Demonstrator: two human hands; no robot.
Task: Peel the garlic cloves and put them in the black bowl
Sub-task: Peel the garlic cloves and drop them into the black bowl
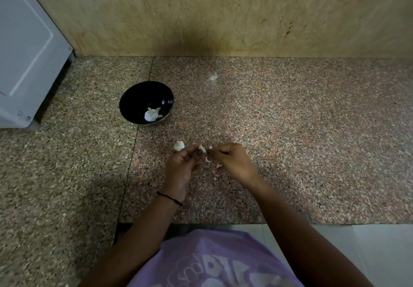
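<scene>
Clove, small and pale cream, sits at the tips of the left hand, held above the counter toward its front edge; the thumb, with a dark nail, and the curled fingers pinch it from both sides, so this hand is clamped on it; the right hand meets it from the other side, its fingertips drawn together just beside the clove and nipping a thin white shred of skin; the other right fingers are curled into the palm; both hands show their backs to the camera, knuckles up, wrists level, nearly touching at the tips; the forearms come up from the lower edge and converge, the left one more upright, the right one slanting in from the right; a thin black band circles the left wrist; a white garlic lump lies on the counter just beyond the left fingers; a few pale peel scraps lie under and between the hands; the bowl, black and glossy, stands upright farther back and to the left, well apart from the hands; peeled cloves, pale yellow-white, lie bunched at its bottom; a white appliance stands at the far left; a beige tiled wall rises behind the counter; a lilac shirt fills the bottom edge.
</scene>
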